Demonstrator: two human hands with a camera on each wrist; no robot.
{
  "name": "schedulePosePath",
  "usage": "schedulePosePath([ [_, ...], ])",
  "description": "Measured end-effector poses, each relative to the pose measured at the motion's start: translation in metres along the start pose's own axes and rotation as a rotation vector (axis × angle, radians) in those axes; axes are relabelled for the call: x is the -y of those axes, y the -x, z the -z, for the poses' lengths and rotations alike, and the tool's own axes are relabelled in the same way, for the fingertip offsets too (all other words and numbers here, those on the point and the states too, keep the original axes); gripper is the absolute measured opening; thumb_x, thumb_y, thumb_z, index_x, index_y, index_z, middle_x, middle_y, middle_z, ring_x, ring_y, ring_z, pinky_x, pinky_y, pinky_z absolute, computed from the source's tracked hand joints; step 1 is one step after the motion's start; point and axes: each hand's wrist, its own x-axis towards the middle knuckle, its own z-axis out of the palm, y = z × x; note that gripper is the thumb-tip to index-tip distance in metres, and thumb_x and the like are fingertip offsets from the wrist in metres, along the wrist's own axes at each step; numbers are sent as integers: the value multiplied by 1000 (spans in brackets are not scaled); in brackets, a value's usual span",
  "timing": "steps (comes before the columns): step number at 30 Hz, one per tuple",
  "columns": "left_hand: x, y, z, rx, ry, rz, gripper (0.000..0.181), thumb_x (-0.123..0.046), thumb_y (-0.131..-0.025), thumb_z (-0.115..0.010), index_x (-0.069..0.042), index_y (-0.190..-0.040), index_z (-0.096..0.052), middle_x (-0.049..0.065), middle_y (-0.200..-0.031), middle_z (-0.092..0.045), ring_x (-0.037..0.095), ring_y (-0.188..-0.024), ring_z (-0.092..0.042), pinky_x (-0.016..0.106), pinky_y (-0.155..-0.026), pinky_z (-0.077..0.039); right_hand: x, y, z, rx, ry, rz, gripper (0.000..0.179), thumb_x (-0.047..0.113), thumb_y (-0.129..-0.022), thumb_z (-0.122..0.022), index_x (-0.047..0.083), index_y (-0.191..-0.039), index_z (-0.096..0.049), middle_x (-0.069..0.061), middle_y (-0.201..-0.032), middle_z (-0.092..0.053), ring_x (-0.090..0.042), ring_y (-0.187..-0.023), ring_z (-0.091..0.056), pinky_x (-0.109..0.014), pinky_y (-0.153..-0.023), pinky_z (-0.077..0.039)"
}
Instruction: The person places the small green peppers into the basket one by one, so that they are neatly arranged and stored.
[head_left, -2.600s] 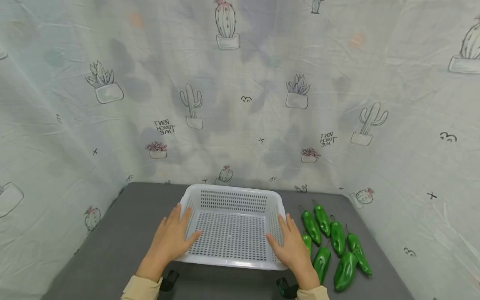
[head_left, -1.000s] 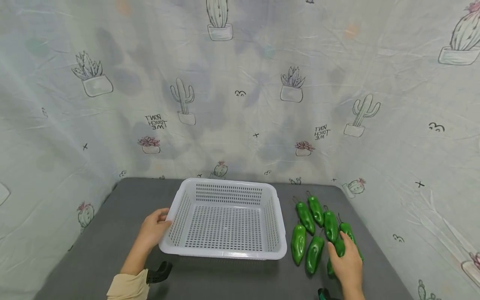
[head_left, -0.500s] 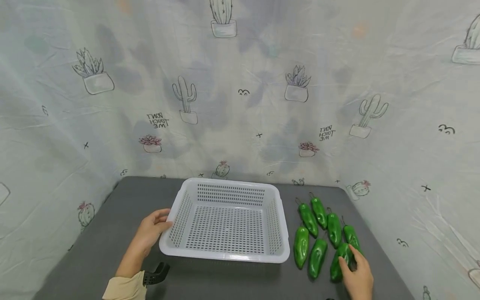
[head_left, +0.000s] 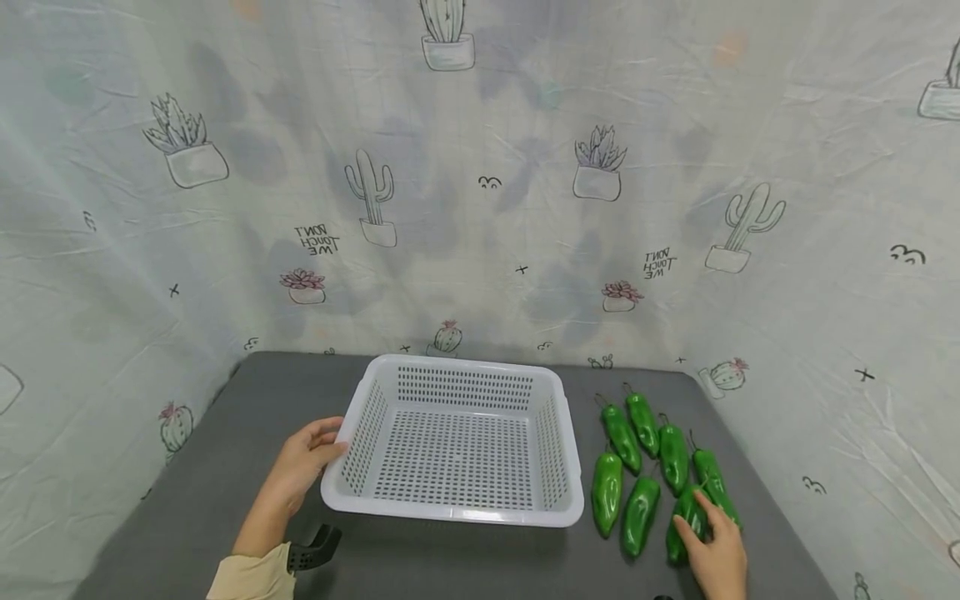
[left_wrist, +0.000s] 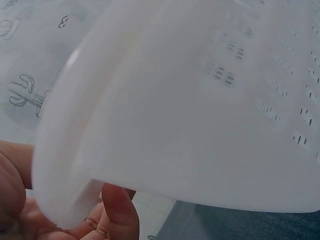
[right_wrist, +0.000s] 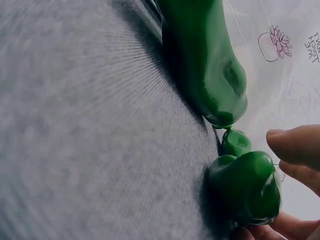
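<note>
A white perforated plastic basket [head_left: 453,513] stands on the dark grey table. My left hand [head_left: 298,465] grips its left side, fingers curled at the rim; in the left wrist view the basket wall [left_wrist: 165,125] covers part of these fingers. At the right, my right hand [head_left: 716,550] reaches over the nearest green pepper [head_left: 684,533]. Its fingers lie along that pepper's far side. The right wrist view has the thumb [right_wrist: 295,143] standing a little off the pepper's blunt end [right_wrist: 250,187], with fingertips close under it.
Several more green peppers lie around it, among them one [head_left: 606,496] beside the basket's right wall and one [head_left: 640,517] in front. The grey table [head_left: 247,417] meets a cactus-print curtain [head_left: 480,250] at the back and sides.
Both hands were at the basket's sides at first. My left hand then took its left rim, while my right hand moved right to the nearest pepper. The basket shifted slightly left.
</note>
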Motion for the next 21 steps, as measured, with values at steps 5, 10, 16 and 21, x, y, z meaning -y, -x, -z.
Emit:
schedulePosePath([
  [5,0,0,0,0,6,3,49,-6,-95,-54,3,-140,-37,26,-124,-54,26,-96,-61,31,-73,-48,0,-5,1,124,19,-36,66,31,-91,-59,1,-145,-34,-34,-140,-33,-52,-127,-30,-65,-101,-24],
  [10,2,0,1,-2,18,5,49,-6,-94,-54,2,-140,-37,26,-123,-54,25,-94,-62,32,-71,-48,0,-9,3,213,50,-32,70,32,-91,-55,0,-147,-27,-37,-140,-29,-55,-127,-28,-66,-100,-26],
  [16,4,-1,1,-6,34,8,50,-6,-94,-56,2,-139,-37,27,-122,-55,26,-93,-64,34,-70,-50,2,-11,4,271,50,-63,73,39,-91,-52,2,-148,-24,-40,-141,-22,-57,-127,-22,-69,-99,-23],
  [21,5,-2,1,-1,45,9,49,-5,-94,-56,2,-139,-37,27,-121,-56,25,-91,-64,34,-70,-51,1,-13,3,269,57,-70,74,43,-92,-53,2,-147,-27,-41,-140,-24,-58,-126,-24,-69,-98,-24],
])
